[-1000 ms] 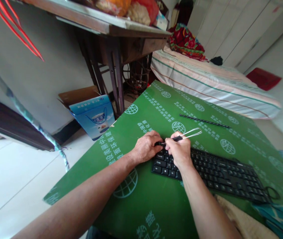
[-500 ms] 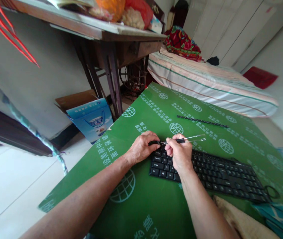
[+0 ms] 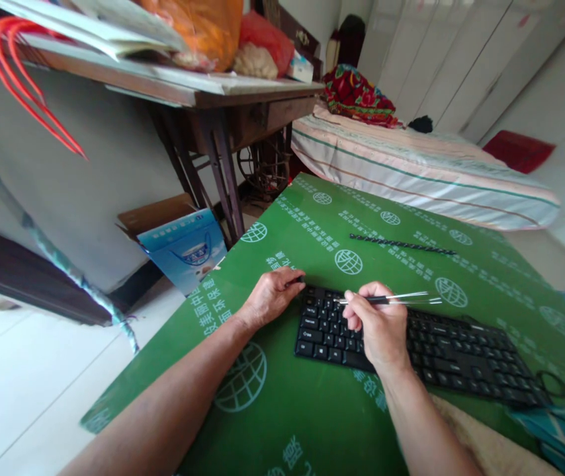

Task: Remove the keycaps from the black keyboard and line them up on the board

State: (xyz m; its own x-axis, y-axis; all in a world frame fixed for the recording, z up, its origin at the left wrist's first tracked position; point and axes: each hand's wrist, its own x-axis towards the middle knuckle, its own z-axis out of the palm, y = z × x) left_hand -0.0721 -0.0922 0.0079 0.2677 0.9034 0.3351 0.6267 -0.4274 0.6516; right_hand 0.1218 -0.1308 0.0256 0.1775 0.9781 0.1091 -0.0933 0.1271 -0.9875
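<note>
A black keyboard (image 3: 461,357) lies on the green printed tabletop, slanting down to the right. At its top left corner my left hand (image 3: 273,295) is closed, thumb and forefinger pinching a small dark piece (image 3: 301,280), mostly hidden; its kind cannot be made out. My right hand (image 3: 382,324) is over the left part of the keys, wrapped round a wire keycap puller (image 3: 378,300) with a black handle. The puller's thin prongs stick out to the right, and its metal tip points left, just above the upper left keys.
Behind the keyboard lies a dark twisted strip (image 3: 401,244) on the green tabletop (image 3: 282,410). A blue carton (image 3: 188,248) stands on the floor at left. Beyond are a wooden desk (image 3: 262,99) with bags and a bed (image 3: 426,165). Teal cloth (image 3: 555,430) is at lower right.
My right hand and the puller have moved right, away from my left hand. My left hand has drawn slightly left with the small dark piece. The view has shifted a little.
</note>
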